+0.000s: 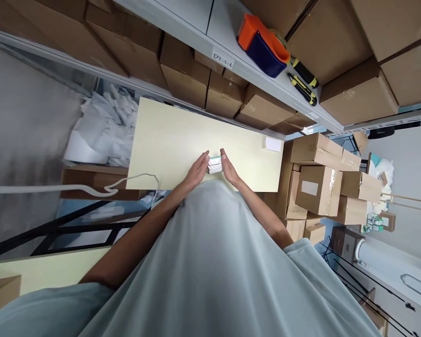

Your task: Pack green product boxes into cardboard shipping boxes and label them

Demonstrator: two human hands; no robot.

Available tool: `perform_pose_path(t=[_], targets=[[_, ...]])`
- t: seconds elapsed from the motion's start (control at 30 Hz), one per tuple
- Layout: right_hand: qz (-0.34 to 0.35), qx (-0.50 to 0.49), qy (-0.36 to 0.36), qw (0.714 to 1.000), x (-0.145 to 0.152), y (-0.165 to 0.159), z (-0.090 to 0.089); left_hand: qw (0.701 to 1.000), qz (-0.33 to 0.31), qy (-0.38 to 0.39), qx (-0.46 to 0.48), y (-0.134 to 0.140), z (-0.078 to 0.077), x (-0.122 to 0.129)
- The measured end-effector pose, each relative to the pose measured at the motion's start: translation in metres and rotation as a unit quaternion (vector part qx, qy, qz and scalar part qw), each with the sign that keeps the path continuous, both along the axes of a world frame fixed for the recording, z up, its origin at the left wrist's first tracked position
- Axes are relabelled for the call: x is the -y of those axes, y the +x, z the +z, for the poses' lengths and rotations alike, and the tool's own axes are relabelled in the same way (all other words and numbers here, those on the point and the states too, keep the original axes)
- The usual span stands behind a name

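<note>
A stack of small white boxes point(215, 164) with green edging sits on the pale yellow tabletop point(171, 145), close to my body. My left hand point(198, 169) presses against its left side, fingers straight and pointing away from me. On the opposite side, my right hand point(228, 168) lies against the stack in the same way, so the boxes are squeezed between both hands. Print on the boxes is too small to read.
A white card or pad point(272, 144) lies at the tabletop's right end. Overhead, a shelf point(196, 35) holds cartons, an orange and blue tape dispenser point(264, 46) and yellow-black cutters point(302, 89). Cartons point(317, 189) are piled at right; crumpled white wrapping point(103, 124) fills the left.
</note>
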State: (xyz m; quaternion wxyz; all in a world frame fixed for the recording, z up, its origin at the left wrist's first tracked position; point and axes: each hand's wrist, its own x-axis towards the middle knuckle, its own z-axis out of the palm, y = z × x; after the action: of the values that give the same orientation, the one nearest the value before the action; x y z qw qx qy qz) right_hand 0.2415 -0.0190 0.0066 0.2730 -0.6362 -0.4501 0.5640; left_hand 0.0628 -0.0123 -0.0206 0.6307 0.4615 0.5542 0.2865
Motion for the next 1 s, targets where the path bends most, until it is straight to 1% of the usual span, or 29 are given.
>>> perform_pose_path(t=[0.1, 0.23, 0.33, 0.4, 0.47, 0.53, 0.6, 0.67, 0.73, 0.83, 0.9, 1.0], targets=[[0.003, -0.001, 0.002, 1.000, 0.004, 0.001, -0.001, 0.999, -0.006, -0.050, -0.009, 0.000, -0.008, 0.004], [0.004, -0.002, -0.025, 1.000, 0.008, 0.000, -0.002, 0.997, -0.017, -0.073, -0.030, 0.002, -0.014, 0.007], [0.005, -0.007, -0.045, 0.999, 0.007, 0.002, 0.000, 0.997, -0.001, -0.079, -0.019, 0.001, -0.015, 0.007], [-0.002, -0.008, -0.039, 0.999, 0.008, 0.006, 0.005, 0.997, 0.017, -0.081, -0.009, -0.001, -0.013, 0.007], [-0.002, -0.009, -0.009, 1.000, 0.010, 0.011, 0.013, 0.998, 0.030, -0.058, 0.001, -0.005, -0.006, 0.006], [0.013, -0.006, 0.015, 1.000, 0.015, 0.017, 0.020, 0.999, 0.038, -0.004, 0.005, -0.009, 0.003, 0.002], [0.027, -0.001, 0.006, 1.000, 0.019, 0.023, 0.025, 0.998, 0.041, 0.054, -0.001, -0.012, 0.012, -0.005], [0.036, -0.004, -0.022, 0.999, 0.021, 0.029, 0.026, 0.996, 0.034, 0.080, -0.010, -0.013, 0.018, -0.015], [0.047, -0.026, -0.036, 0.998, 0.023, 0.033, 0.023, 0.997, 0.016, 0.073, -0.018, -0.014, 0.020, -0.025], [0.056, -0.068, -0.020, 0.996, 0.026, 0.035, 0.013, 0.998, -0.012, 0.050, -0.036, -0.016, 0.018, -0.035], [0.056, -0.090, -0.004, 0.994, 0.028, 0.034, 0.006, 0.995, -0.025, 0.062, -0.071, -0.016, 0.019, -0.038], [0.056, -0.113, 0.004, 0.992, 0.029, 0.031, -0.002, 0.984, -0.033, 0.101, -0.141, -0.015, 0.024, -0.039]])
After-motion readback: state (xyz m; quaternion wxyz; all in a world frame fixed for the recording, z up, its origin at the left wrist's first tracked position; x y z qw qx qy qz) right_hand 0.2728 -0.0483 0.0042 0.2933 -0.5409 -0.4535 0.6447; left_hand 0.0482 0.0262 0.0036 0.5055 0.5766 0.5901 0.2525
